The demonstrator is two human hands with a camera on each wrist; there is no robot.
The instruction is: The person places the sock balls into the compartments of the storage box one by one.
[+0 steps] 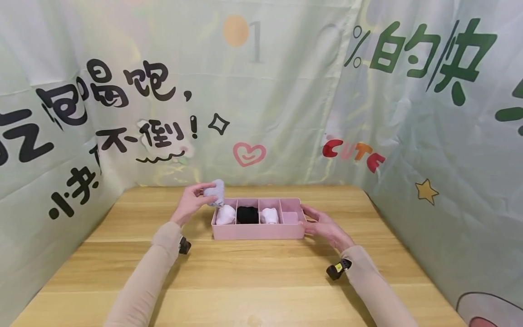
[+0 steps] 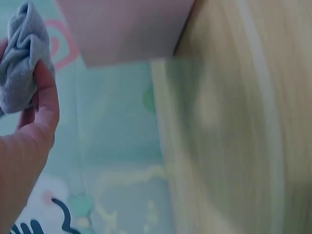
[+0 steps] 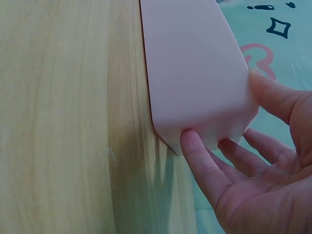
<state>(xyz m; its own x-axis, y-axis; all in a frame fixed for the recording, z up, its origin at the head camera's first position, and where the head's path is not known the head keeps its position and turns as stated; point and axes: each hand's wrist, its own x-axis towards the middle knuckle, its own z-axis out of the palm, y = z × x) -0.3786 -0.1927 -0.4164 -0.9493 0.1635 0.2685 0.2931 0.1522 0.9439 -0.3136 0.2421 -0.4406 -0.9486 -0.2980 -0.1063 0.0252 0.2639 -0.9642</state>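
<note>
My left hand (image 1: 191, 202) pinches a folded light grey sock (image 1: 216, 193), raised above the left end of a pink divided box (image 1: 258, 232). In the left wrist view the soft, wrinkled sock (image 2: 27, 61) sits between thumb and fingers. The box's left compartment holds a white bundle (image 1: 225, 215), the second a black bundle (image 1: 247, 215), the third another white bundle (image 1: 269, 215). A paler pink patch shows low in the right compartment; I cannot tell what it is. At the box's right end, my right hand (image 1: 327, 228) holds the end wall with thumb and fingertips.
The box stands on a wooden table (image 1: 253, 277), near its back edge. Printed cloth curtains (image 1: 286, 104) hang behind the table and along both sides. A small black camera is strapped to each wrist.
</note>
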